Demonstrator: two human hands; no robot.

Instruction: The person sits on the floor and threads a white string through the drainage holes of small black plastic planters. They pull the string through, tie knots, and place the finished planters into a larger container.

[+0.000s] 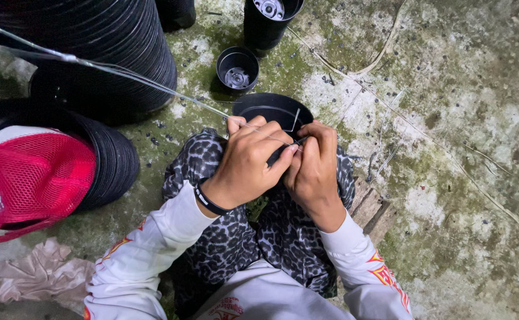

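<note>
My left hand (248, 159) and my right hand (314, 166) are pressed together over a small black plastic pot (271, 108) held at my knees. Both hands grip the pot's near rim, and a thin dark tool (284, 151) shows between the fingers. A clear thin line (123, 72) runs from the upper left down to my left hand's fingers. A black band circles my left wrist. My sleeves are white with red and yellow marks, and my trousers carry a grey leopard pattern.
Tall stacks of black pots (93, 53) lie at the left. A red mesh cap (28, 181) rests on one stack. Two more black pots (237, 68) stand beyond my hands. The mossy concrete floor (449, 148) has thin strands across it. A crumpled cloth (40, 275) lies lower left.
</note>
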